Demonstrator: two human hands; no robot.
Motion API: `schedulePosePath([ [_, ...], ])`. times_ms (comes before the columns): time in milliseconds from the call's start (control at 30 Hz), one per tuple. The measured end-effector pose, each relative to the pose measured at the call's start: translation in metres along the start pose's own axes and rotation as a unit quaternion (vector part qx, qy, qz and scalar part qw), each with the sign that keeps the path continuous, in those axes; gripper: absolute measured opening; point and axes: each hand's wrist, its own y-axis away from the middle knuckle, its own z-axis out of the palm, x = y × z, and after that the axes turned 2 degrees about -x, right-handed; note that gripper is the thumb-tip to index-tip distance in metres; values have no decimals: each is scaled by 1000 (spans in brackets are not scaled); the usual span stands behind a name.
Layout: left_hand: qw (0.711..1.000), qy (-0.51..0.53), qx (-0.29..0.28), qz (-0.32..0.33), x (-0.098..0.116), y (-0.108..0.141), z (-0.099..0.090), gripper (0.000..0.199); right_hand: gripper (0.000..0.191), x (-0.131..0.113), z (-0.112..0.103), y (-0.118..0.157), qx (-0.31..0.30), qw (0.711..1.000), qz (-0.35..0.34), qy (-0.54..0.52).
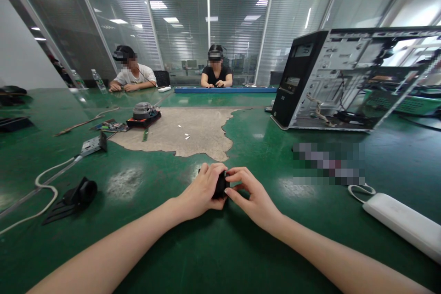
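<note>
My left hand is wrapped round a small black box-shaped part near the middle of the green table. The thumb is below it and the fingers lie over its top. From the right, my right hand touches the same part with thumb and fingertips at its right side. Much of the part is hidden by the fingers, so its exact kind does not show. A black bracket-like piece lies on the table to the left of my hands.
An open computer case stands at the right, with a white power pack and its cord nearer. Beyond my hands is a bare torn patch. A metal part with a cable lies left. Two people sit across the table.
</note>
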Motion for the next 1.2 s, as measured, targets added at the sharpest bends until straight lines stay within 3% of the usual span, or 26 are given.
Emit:
schedulePosePath([
  [267, 1000, -11, -16, -5, 1, -1, -1, 63, 28, 3, 2, -2, -35, 994, 90, -51],
  [500, 1000, -10, -13, -1, 1, 0, -1, 61, 14, 2, 0, -1, -1, 1000, 11, -2],
  [767, 1000, -5, -10, -1, 1, 0, -1, 62, 25, 1, 2, -2, -23, 995, 90, -47],
  [1033, 1000, -6, -5, 5, 1, 0, -1, 62, 14, -1, 0, -2, -4, 998, 39, -44],
  [1200, 1000, -6, -8, -2, 1, 0, -1, 61, 27, 2, 1, -2, -13, 996, 78, -46],
])
